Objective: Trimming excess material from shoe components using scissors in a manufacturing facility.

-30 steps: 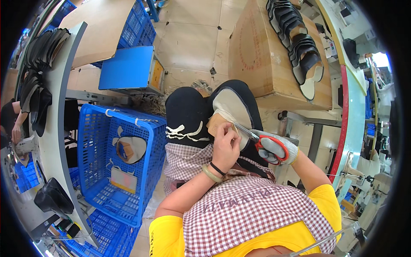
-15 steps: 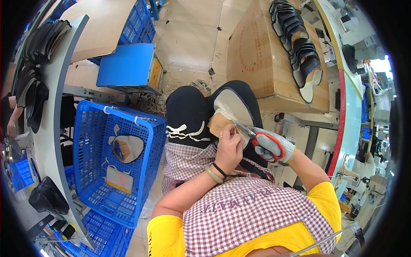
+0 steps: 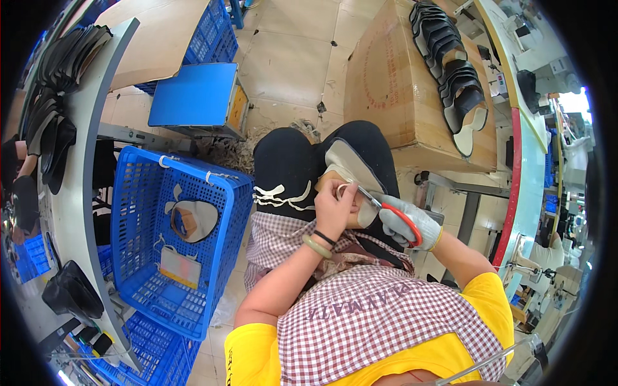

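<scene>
Across my lap lies a shoe upper (image 3: 355,165), its pale beige lining facing up and a dark edge along one side. My left hand (image 3: 336,207) is closed, thumb and fingers pinched at the lining's edge; exactly what lies between the fingertips is too small to make out. In a grey-white glove, my right hand (image 3: 402,225) grips scissors (image 3: 410,217) with red handles. The metal blades point up and left, their tips close to my left fingertips, over the upper. Thin white trimmed strips (image 3: 278,198) rest on my dark trouser leg.
Left of me stands a blue plastic basket (image 3: 219,270) holding a shoe upper (image 3: 195,220) and a small card. Dark uppers line the left bench (image 3: 96,161). A cardboard box (image 3: 386,83) at the far right carries a row of uppers (image 3: 450,64). A blue-topped stool (image 3: 193,96) stands ahead.
My left hand has turned and shifted slightly left, its fingers more curled. The scissors and gloved hand have dropped a little, with the handles angled differently. The upper has shifted slightly on my lap.
</scene>
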Available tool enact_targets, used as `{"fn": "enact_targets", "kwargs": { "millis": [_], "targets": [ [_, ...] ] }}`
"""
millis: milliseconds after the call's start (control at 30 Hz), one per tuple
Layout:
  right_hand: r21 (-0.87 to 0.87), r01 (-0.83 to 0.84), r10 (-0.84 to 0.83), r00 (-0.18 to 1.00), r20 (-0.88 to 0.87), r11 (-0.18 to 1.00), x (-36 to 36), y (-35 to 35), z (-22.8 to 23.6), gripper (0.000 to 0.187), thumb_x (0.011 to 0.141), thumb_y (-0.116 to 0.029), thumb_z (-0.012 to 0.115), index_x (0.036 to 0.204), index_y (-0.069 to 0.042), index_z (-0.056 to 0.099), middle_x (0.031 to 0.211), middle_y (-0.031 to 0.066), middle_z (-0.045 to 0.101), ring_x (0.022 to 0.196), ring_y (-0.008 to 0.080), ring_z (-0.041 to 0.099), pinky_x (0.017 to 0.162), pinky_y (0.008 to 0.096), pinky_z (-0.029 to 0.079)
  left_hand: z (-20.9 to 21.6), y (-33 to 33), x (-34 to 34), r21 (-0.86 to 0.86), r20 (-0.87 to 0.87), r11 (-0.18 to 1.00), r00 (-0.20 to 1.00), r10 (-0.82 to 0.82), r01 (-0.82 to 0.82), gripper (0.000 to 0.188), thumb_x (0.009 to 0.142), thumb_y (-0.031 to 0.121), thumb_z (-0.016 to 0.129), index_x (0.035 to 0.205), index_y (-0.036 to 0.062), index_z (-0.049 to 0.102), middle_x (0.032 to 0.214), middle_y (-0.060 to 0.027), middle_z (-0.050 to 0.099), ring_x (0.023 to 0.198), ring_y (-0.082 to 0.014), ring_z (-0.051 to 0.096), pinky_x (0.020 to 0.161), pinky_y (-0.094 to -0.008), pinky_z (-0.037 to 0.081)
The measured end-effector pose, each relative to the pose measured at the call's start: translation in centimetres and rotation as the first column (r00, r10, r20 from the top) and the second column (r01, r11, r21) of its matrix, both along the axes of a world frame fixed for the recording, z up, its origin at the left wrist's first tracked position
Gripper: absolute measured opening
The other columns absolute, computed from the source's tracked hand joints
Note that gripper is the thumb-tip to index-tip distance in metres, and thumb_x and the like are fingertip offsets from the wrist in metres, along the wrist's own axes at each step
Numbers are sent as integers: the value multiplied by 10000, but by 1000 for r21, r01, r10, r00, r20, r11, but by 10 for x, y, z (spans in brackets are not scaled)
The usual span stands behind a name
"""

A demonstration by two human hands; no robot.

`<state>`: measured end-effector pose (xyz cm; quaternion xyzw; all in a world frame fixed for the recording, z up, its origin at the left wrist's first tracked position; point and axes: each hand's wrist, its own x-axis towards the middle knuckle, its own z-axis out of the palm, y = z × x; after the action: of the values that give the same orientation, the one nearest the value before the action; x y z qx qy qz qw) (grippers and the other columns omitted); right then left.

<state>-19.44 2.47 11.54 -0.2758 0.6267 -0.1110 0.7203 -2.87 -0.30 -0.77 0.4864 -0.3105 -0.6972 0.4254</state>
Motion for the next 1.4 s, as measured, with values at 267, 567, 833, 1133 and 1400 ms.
{"fn": "enact_targets", "kwargs": {
  "millis": [267,567,833,1133,1400],
  "targets": [
    [-57,103,-103,995,4,993,6,13,-1,483,903,-224,608,1340,-74,464,777,-57,544,581,10,460,501,167,372,-1,-10,-1,189,-6,962,979,-201,199,260,911,222,616,796,-6,566,638,-32,566,494,-92,567,430,-224,489],
    [27,77,-76,997,-33,997,-2,2,0,437,910,-422,569,1223,-123,512,700,-16,549,466,42,447,401,188,355,-5,-9,1,217,-207,944,957,-203,247,196,934,184,560,798,44,573,692,-3,565,603,-67,542,567,-204,485],
    [76,104,-103,995,-13,992,2,-9,6,402,902,-448,576,1155,-138,536,703,-20,536,470,44,441,399,187,340,-12,-11,6,145,-326,932,905,-273,333,177,913,160,565,783,40,574,701,8,558,595,-54,512,544,-200,442],
    [115,132,-127,991,-49,985,12,-23,6,348,897,-439,587,1035,-121,554,689,-10,531,469,54,419,396,204,305,-17,-11,6,-44,-263,907,871,-415,419,188,888,157,570,771,12,588,661,16,560,588,-51,502,549,-217,427],
    [79,100,-97,994,-49,992,12,-29,-5,332,900,-420,593,995,-106,544,685,-3,523,472,57,421,402,206,304,-23,-6,6,-255,-2,875,904,-427,412,194,860,176,586,782,0,613,617,-32,571,569,-104,530,552,-267,433]
  ]
}}
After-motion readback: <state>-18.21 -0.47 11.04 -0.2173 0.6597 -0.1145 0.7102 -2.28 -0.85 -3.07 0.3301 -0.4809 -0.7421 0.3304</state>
